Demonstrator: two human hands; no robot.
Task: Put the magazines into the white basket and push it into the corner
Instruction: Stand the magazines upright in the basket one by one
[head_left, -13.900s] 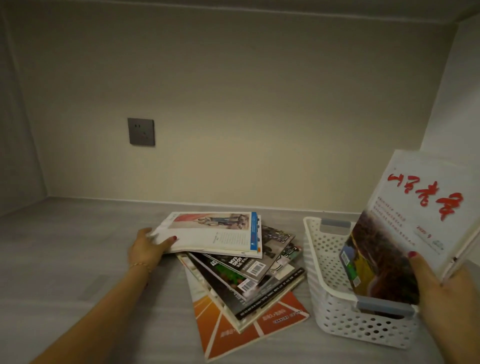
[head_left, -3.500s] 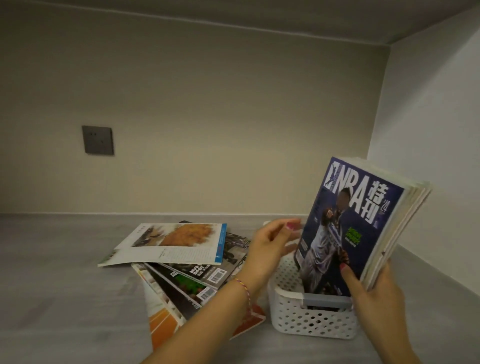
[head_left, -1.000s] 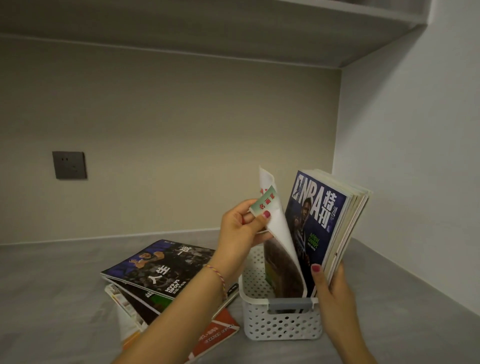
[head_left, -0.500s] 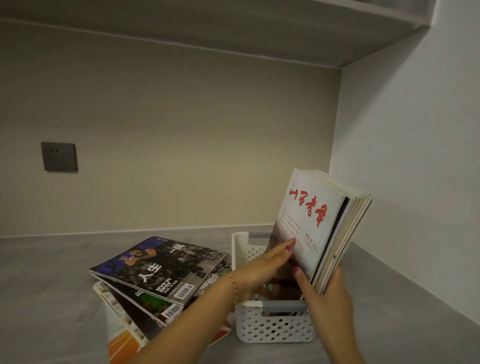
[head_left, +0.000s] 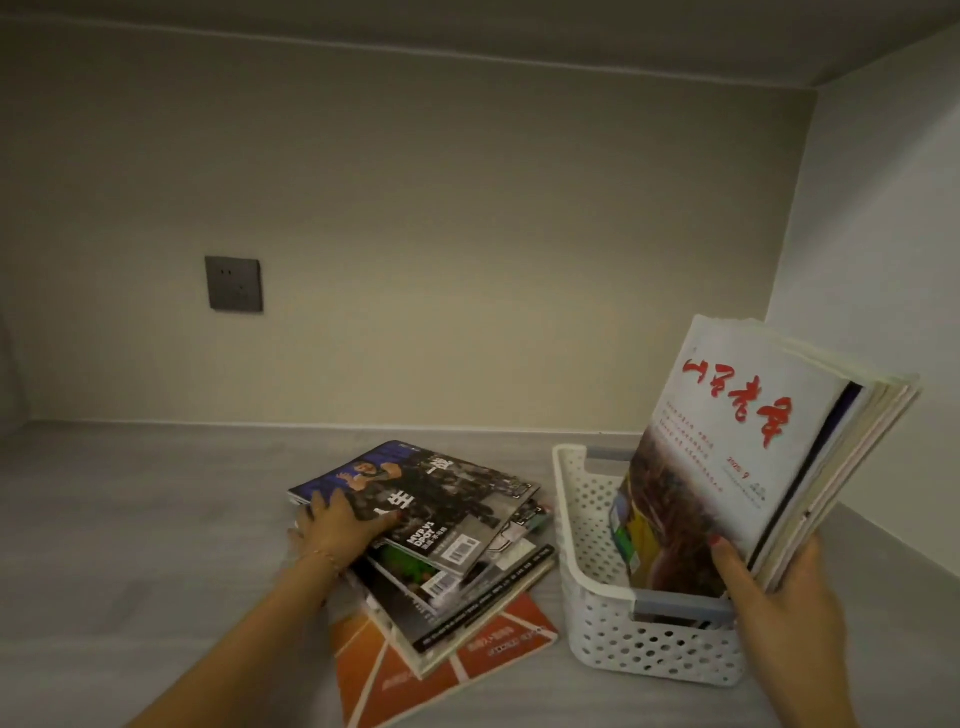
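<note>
A white perforated basket (head_left: 592, 525) with grey handles stands on the grey surface at the right. Several magazines (head_left: 737, 457) stand upright in it, leaning right, the front one white with red characters. My right hand (head_left: 779, 582) grips their lower right edge. To the basket's left lies a fanned stack of magazines (head_left: 457, 566), with a dark basketball cover (head_left: 441, 488) on top and an orange one (head_left: 467, 654) at the bottom. My left hand (head_left: 337, 525) rests on the left edge of the top cover, thumb above; whether the fingers are under it is hidden.
A beige back wall with a dark socket plate (head_left: 234, 284) runs behind. The white side wall (head_left: 883, 260) meets it in a corner behind the basket, right of it. Grey surface (head_left: 130, 519) stretches to the left. A shelf underside hangs overhead.
My left hand has left the upright magazines and moved down and left onto the top magazine of the flat stack. My right hand still holds the upright bundle in the basket.
</note>
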